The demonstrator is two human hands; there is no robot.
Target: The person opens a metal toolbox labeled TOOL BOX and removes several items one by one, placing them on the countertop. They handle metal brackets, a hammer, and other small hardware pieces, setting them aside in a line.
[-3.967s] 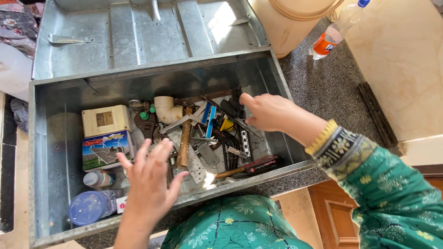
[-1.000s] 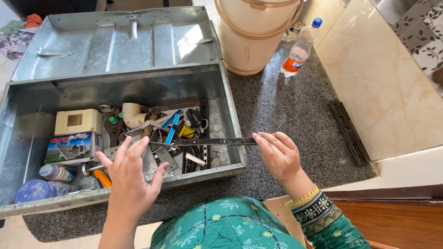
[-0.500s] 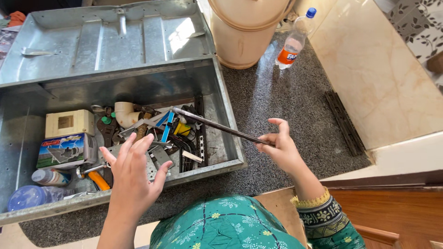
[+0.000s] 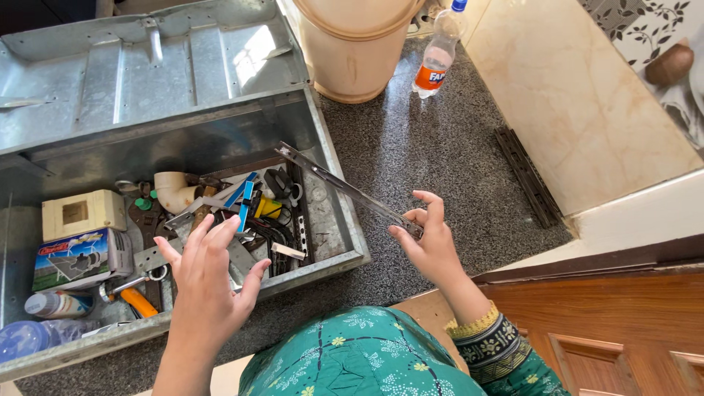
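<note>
My right hand (image 4: 433,246) grips one end of a long dark metal rail (image 4: 345,188). The rail slants up and to the left, its far end above the right side of the open metal box (image 4: 334,191). My left hand (image 4: 207,287) hovers open, fingers spread, over the box's front edge, holding nothing. Below it in the box lie tools and parts: a white plastic pipe elbow (image 4: 170,191), a perforated metal strip (image 4: 299,220), blue clips (image 4: 243,196), an orange-handled tool (image 4: 136,301).
At the box's left end are a cream switch box (image 4: 75,213), a printed carton (image 4: 72,257) and plastic bottles (image 4: 51,304). The lid (image 4: 147,70) lies open behind. A beige bin (image 4: 350,44), a soda bottle (image 4: 434,55) and another dark rail (image 4: 525,174) are on the granite floor.
My right hand has lifted the metal rail out of the box and drawn it rightward, tilting it from level to slanted. My left hand stays open above the box front.
</note>
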